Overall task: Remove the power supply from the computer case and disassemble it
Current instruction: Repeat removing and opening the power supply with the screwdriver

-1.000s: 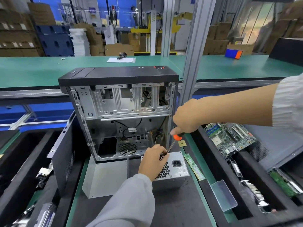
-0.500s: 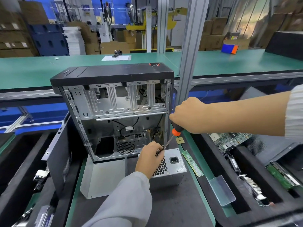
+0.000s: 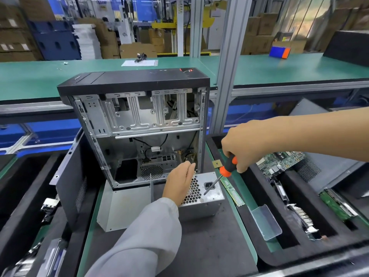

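The power supply (image 3: 207, 193) lies out of the computer case (image 3: 137, 124), at its 5 o'clock. Left hand (image 3: 179, 181) rests flat on it, fingers straight; right hand (image 3: 245, 148) grips a screwdriver (image 3: 223, 172), tip on its face.

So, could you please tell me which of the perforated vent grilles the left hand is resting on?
The honeycomb grille on the power supply outside the case, under the left hand. The round-hole grille sits inside the computer case, untouched.

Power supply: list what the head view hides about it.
- Power supply vent grille, left part: covered by the left hand.
- Screwdriver tip: too small to tell whether it sits in a screw.
- Its inside: closed housing.
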Demonstrator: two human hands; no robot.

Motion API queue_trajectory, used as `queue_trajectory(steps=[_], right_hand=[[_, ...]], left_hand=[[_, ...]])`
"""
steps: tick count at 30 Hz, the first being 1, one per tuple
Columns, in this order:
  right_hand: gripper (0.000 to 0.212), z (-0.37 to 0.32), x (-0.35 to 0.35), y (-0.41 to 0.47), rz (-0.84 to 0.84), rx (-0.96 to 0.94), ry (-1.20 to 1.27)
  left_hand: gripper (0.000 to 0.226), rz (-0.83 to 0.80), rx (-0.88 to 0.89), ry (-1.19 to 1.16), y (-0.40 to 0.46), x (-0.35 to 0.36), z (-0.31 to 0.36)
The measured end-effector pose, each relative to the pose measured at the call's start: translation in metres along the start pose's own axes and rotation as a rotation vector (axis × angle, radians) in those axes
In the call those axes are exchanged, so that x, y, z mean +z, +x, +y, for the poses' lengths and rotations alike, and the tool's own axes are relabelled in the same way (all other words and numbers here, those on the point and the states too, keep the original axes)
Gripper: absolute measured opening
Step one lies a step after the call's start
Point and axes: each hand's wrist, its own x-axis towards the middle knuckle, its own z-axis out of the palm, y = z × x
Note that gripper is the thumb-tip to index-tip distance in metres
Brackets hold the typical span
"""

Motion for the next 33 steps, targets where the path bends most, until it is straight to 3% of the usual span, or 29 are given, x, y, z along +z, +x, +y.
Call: queue_trajectory(steps=[21,24,30,33], right_hand=[[0.031,-0.023,0.0,0.008,0.065,-0.046,-0.15],[0.032,-0.024,0.0,0.008,0.066,-0.047,-0.147],[0.021,-0.015,-0.001,0.02,-0.099,-0.014,0.024],[0.02,-0.007,-0.001,0.027,-0.185,0.016,0.168]], left_hand=[[0.031,-0.022,-0.076,-0.034,0.003,0.001,-0.003],[0.031,0.003,-0.101,-0.111,0.004,-0.001,-0.003],[0.028,0.055,-0.176,-0.222,0.007,-0.01,0.0],[0.025,0.126,-0.358,-0.597,0.012,-0.019,0.004]])
